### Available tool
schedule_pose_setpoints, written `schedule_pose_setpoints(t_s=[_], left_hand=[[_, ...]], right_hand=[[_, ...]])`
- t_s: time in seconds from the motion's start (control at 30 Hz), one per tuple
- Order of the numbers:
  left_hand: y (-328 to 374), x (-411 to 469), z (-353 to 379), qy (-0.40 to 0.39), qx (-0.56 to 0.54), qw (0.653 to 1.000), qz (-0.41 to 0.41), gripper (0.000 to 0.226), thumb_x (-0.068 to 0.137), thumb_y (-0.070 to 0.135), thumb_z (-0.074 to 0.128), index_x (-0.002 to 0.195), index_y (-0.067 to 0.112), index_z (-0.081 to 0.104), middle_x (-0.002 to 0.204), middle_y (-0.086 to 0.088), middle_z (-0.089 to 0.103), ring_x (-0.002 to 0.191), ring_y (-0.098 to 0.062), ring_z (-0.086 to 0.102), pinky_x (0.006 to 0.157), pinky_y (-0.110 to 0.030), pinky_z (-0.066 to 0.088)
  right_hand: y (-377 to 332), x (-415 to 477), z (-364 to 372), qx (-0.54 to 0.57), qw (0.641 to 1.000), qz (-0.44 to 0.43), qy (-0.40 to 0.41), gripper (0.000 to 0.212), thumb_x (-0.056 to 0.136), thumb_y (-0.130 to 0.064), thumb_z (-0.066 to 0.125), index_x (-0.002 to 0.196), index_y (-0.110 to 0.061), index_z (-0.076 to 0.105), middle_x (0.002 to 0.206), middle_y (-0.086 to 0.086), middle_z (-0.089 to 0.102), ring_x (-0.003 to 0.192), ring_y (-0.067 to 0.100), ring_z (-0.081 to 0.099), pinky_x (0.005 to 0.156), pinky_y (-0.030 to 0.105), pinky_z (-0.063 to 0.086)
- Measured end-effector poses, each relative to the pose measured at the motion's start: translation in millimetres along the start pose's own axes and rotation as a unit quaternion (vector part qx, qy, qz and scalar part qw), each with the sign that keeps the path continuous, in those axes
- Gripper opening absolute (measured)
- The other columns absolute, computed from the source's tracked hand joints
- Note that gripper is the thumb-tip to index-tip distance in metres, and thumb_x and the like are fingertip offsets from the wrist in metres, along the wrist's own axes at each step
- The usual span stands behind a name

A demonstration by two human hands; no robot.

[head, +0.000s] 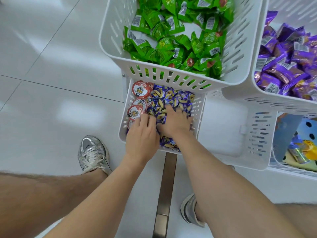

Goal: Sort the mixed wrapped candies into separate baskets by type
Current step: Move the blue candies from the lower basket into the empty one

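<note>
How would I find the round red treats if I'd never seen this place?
Find the big white basket of green candies; a lower basket sits under its front edge. Along the lower one's left wall runs a column of round red-and-white cups. Their neighbours are small blue-and-yellow wrapped candies, never round.

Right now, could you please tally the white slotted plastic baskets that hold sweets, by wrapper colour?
Upper left white basket of green wrapped candies: 1
Upper right white basket of purple wrapped candies: 1
Lower left white basket of blue-and-yellow wrapped candies and red-and-white round cups: 1
Lower right white basket of mixed-colour packets: 1
Total: 4
</note>
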State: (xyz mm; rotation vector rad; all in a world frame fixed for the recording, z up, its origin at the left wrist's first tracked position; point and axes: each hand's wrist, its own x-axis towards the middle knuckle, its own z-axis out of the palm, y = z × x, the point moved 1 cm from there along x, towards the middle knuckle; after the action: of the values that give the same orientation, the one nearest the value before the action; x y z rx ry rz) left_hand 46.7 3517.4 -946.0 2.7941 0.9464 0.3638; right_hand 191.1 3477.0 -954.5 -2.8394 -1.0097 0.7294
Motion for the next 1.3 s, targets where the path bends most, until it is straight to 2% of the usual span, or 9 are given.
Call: schedule_pose_setpoints(t_s=[0.13, 0.23, 0.37, 0.5, 0.67, 0.73, 0.8, 0.97, 1.3], left_hand=[[4.3, -8.6, 11.7, -0.041, -0.053, 0.997, -0.036, 0.027, 0.086, 0.034, 0.057, 0.101, 0.014, 0.049, 0.102, -0.005, 0.052, 0.085, -0.028, 0.055, 0.054, -0.031, 0.035], [4.1, -6.5, 15.2, -0.053, -0.061, 0.996, -0.023, 0.033, 0.083, 0.040, 0.060, 0.103, 0.015, 0.051, 0.103, -0.002, 0.053, 0.089, -0.026, 0.058, 0.055, -0.030, 0.034], [3.4, -7.9, 14.1, -0.097, -0.051, 0.994, -0.022, 0.050, 0.080, 0.052, 0.055, 0.117, 0.019, 0.052, 0.110, 0.003, 0.053, 0.098, -0.022, 0.056, 0.059, -0.036, 0.051], [2.5, -6.3, 9.6, -0.133, -0.081, 0.987, -0.025, 0.063, 0.084, 0.046, 0.062, 0.139, 0.018, 0.050, 0.131, -0.001, 0.055, 0.119, -0.026, 0.053, 0.078, -0.042, 0.057], [-3.9, 10.3, 12.0, -0.159, -0.100, 0.981, -0.042, 0.049, 0.086, 0.028, 0.075, 0.131, 0.017, 0.056, 0.124, -0.004, 0.057, 0.114, -0.028, 0.056, 0.081, -0.045, 0.055], [-6.1, 16.1, 12.9, -0.155, -0.094, 0.983, -0.041, 0.041, 0.087, 0.022, 0.075, 0.124, 0.015, 0.058, 0.116, -0.005, 0.059, 0.103, -0.030, 0.061, 0.075, -0.048, 0.056], [-9.3, 19.5, 12.6, -0.141, -0.071, 0.987, -0.039, 0.033, 0.089, 0.015, 0.072, 0.119, 0.016, 0.059, 0.110, -0.005, 0.060, 0.092, -0.032, 0.065, 0.065, -0.048, 0.056], [-21.5, 13.7, 6.9, -0.058, -0.011, 0.998, 0.019, 0.030, 0.085, 0.013, 0.077, 0.112, 0.016, 0.064, 0.107, -0.003, 0.060, 0.092, -0.028, 0.062, 0.049, -0.040, 0.052], [-26.7, 14.2, -5.5, 0.004, -0.025, 0.999, 0.032, 0.054, 0.089, 0.038, 0.073, 0.132, 0.016, 0.051, 0.120, -0.006, 0.058, 0.102, -0.029, 0.061, 0.077, -0.039, 0.055]], right_hand=[[9.5, -8.5, 7.7, 0.079, 0.994, -0.071, 0.034, 0.065, 0.079, -0.036, 0.072, 0.137, -0.038, 0.044, 0.131, 0.010, 0.057, 0.127, 0.036, 0.050, 0.104, 0.054, 0.044], [19.5, -9.9, 6.7, 0.110, 0.985, -0.130, 0.003, 0.069, 0.075, -0.031, 0.070, 0.140, -0.039, 0.048, 0.125, 0.008, 0.058, 0.117, 0.032, 0.057, 0.097, 0.050, 0.051], [26.5, -3.9, -5.2, -0.039, 0.987, -0.152, -0.020, 0.086, 0.078, -0.049, 0.076, 0.153, -0.042, 0.034, 0.131, 0.007, 0.059, 0.123, 0.033, 0.057, 0.108, 0.054, 0.044], [30.5, 5.9, -21.8, -0.187, 0.963, -0.150, 0.119, 0.085, 0.079, -0.042, 0.084, 0.148, -0.028, 0.037, 0.137, 0.010, 0.058, 0.127, 0.036, 0.053, 0.107, 0.052, 0.043], [38.6, 0.1, -39.9, -0.081, 0.935, -0.250, 0.239, 0.047, 0.081, -0.043, 0.078, 0.118, -0.019, 0.060, 0.113, 0.008, 0.055, 0.102, 0.029, 0.053, 0.091, 0.043, 0.048], [41.9, -11.4, -45.7, -0.045, 0.932, -0.310, 0.181, 0.039, 0.081, -0.049, 0.070, 0.105, -0.019, 0.062, 0.095, 0.001, 0.052, 0.088, 0.023, 0.052, 0.080, 0.038, 0.046], [45.6, -25.0, -35.7, -0.108, 0.929, -0.341, 0.089, 0.059, 0.075, -0.059, 0.067, 0.120, -0.023, 0.060, 0.099, 0.001, 0.051, 0.092, 0.023, 0.051, 0.080, 0.035, 0.041], [42.5, -28.2, -2.4, -0.269, 0.916, -0.287, 0.078, 0.101, 0.071, -0.058, 0.078, 0.156, -0.040, 0.028, 0.130, 0.011, 0.049, 0.120, 0.036, 0.045, 0.097, 0.049, 0.040], [30.0, 1.5, -29.1, -0.243, 0.933, -0.224, 0.142, 0.069, 0.084, -0.003, 0.075, 0.141, -0.023, 0.042, 0.122, 0.018, 0.060, 0.112, 0.038, 0.057, 0.091, 0.049, 0.052]])
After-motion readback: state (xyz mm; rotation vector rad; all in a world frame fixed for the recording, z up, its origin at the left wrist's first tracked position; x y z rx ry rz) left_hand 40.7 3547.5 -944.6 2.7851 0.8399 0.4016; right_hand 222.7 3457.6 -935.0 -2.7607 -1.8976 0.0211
